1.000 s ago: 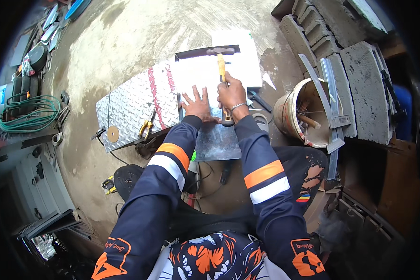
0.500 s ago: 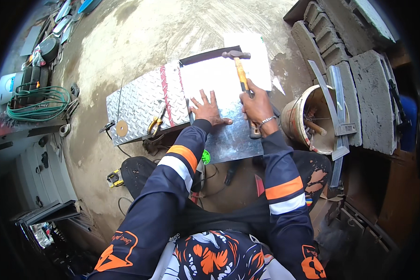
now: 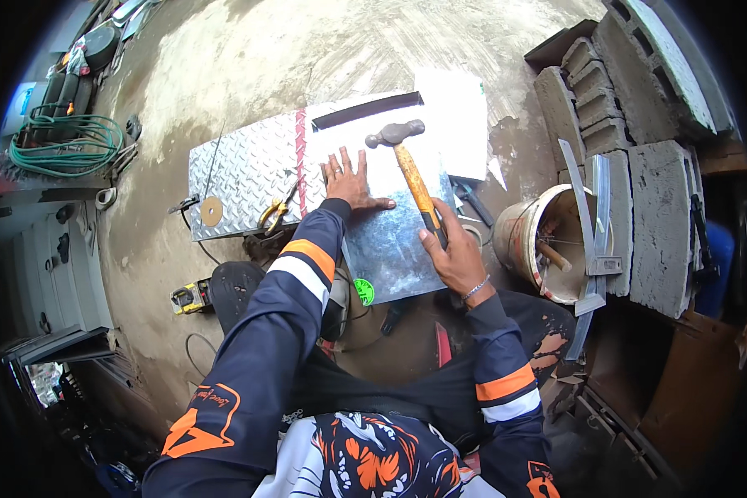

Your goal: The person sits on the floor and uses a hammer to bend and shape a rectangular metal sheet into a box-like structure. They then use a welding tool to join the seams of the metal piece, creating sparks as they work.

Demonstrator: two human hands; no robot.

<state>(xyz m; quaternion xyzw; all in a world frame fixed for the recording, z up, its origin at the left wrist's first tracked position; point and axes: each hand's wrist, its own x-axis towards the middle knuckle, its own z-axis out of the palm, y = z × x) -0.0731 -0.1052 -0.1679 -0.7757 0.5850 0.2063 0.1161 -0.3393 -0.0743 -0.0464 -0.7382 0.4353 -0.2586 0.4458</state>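
My left hand lies flat with spread fingers on a shiny metal sheet. The sheet has a dark upturned strip along its far edge and a round green sticker at its near left corner. In my right hand is a ball-peen hammer, gripped by its yellow and black handle, with the head over the sheet. Under the sheet's left side is a silver tread-plate surface with a red stripe. Pliers with yellow handles and a tan disc lie on it.
A dirty bucket stands at the right, with a metal square across its rim. Concrete blocks are stacked beyond it. A dark-handled tool lies beside the sheet. A tape measure and a coiled green hose are at the left.
The metal sheet has shifted left against the tread plate, my left hand with it. The hammer head has come nearer and swung left. The dark-handled tool at the right shows more now.
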